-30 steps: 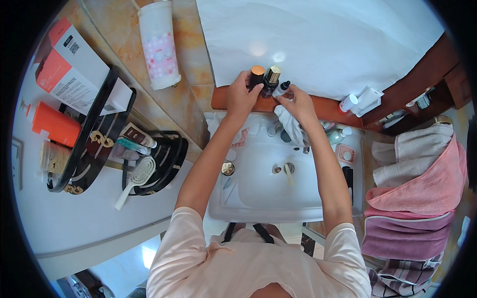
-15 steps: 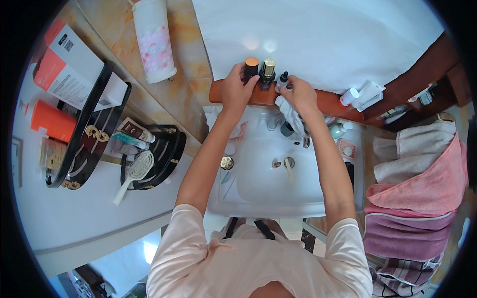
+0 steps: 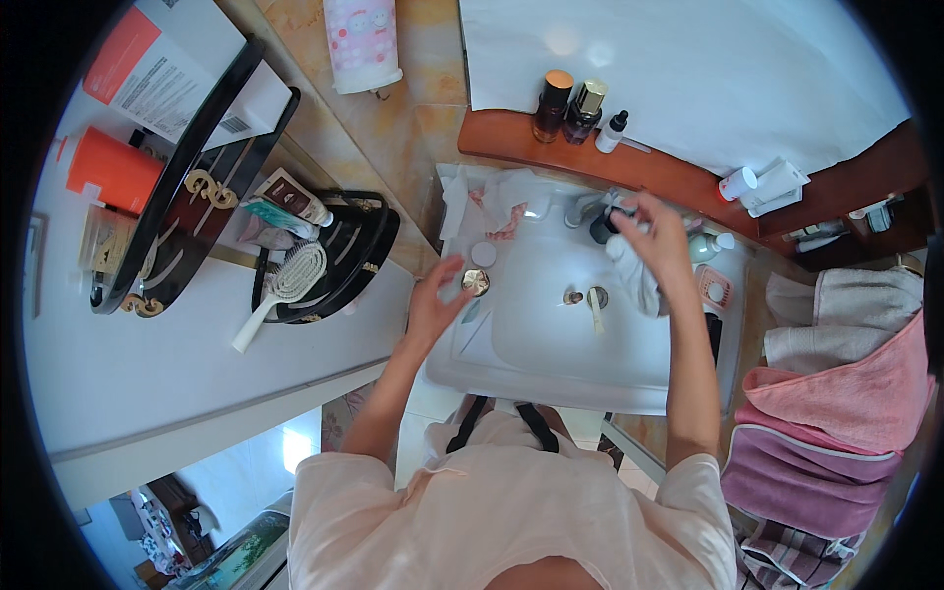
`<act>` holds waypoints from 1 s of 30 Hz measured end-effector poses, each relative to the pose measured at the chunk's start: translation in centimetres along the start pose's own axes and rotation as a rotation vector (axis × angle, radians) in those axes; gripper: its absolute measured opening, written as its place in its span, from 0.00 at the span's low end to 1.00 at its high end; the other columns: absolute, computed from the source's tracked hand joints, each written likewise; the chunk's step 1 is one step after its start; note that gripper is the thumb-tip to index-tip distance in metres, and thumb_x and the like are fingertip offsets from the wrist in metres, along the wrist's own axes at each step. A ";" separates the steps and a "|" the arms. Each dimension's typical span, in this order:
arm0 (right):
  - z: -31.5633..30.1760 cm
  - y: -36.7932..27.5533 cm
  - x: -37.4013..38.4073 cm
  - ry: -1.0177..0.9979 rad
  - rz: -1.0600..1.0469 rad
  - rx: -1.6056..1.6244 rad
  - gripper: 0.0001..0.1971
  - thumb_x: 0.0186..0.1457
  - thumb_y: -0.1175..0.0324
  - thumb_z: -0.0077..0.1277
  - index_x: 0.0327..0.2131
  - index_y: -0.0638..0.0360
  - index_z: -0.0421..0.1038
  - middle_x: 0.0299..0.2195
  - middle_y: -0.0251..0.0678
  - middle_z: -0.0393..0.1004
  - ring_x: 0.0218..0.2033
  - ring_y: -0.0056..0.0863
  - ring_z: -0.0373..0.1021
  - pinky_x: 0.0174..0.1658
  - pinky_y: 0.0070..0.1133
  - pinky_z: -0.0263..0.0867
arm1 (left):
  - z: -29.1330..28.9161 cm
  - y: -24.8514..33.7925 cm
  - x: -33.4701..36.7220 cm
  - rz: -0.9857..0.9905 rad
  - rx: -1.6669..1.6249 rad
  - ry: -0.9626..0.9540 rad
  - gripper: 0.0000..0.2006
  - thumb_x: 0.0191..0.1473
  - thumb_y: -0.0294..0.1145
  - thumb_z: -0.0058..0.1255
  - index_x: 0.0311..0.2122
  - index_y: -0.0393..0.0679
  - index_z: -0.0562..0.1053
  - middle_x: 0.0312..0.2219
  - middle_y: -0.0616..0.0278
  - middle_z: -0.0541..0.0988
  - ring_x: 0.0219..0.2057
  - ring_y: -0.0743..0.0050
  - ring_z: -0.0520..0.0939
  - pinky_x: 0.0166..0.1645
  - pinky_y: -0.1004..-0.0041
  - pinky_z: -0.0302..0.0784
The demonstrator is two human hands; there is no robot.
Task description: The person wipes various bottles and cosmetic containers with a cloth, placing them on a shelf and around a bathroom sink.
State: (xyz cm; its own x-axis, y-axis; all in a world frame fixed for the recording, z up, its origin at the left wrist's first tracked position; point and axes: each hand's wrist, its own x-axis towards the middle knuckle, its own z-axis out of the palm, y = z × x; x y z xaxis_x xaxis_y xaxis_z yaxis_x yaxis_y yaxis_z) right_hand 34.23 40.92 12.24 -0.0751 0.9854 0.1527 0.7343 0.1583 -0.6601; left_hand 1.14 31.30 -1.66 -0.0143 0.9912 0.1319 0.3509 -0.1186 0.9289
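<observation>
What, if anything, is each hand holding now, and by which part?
The right hand holds the pale cloth by its upper part; exact finger contact is hidden. The left hand is open, holding nothing.

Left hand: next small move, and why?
I'd probably close the left hand on the round gold-topped container: its thumb and fingers are spread beside it, at the washbasin's left side, while the right hand is occupied with the whitish cloth.
</observation>
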 end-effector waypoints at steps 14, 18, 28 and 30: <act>7.6 2.1 -9.6 -0.258 0.152 0.153 0.15 0.48 0.59 0.60 0.35 0.58 0.74 0.24 0.41 0.74 0.26 0.35 0.71 0.32 0.27 0.67 | 4.0 -0.9 -2.6 -0.028 0.242 0.028 0.12 0.52 0.29 0.56 0.41 0.38 0.75 0.32 0.51 0.80 0.29 0.57 0.82 0.35 0.66 0.76; 7.9 4.4 -11.8 -0.219 0.142 0.142 0.15 0.48 0.59 0.60 0.34 0.59 0.75 0.25 0.40 0.73 0.26 0.34 0.70 0.33 0.26 0.66 | 1.8 7.1 2.9 0.208 0.154 0.160 0.12 0.53 0.30 0.56 0.41 0.37 0.75 0.29 0.51 0.80 0.26 0.61 0.81 0.32 0.70 0.74; 6.9 6.3 -16.6 -0.258 0.357 0.128 0.16 0.48 0.58 0.60 0.35 0.59 0.75 0.24 0.39 0.73 0.25 0.32 0.69 0.32 0.25 0.66 | 0.4 15.5 18.0 0.444 0.119 0.347 0.12 0.53 0.33 0.56 0.37 0.36 0.74 0.21 0.54 0.78 0.21 0.63 0.79 0.27 0.68 0.71; 6.7 6.4 -17.1 -0.262 0.412 0.128 0.16 0.48 0.58 0.60 0.35 0.59 0.75 0.24 0.40 0.73 0.25 0.31 0.69 0.32 0.25 0.66 | 1.1 17.0 19.0 0.421 0.240 0.320 0.12 0.52 0.33 0.55 0.37 0.36 0.73 0.20 0.53 0.77 0.22 0.58 0.79 0.27 0.65 0.72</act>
State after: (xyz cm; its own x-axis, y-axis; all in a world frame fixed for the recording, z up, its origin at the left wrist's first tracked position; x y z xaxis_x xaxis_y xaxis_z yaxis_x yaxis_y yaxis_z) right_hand 35.69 25.53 0.44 0.0248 0.9478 -0.3180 0.6514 -0.2566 -0.7141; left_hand 7.86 48.17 16.31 -0.0967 0.7901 0.6053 0.5895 -0.4446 0.6744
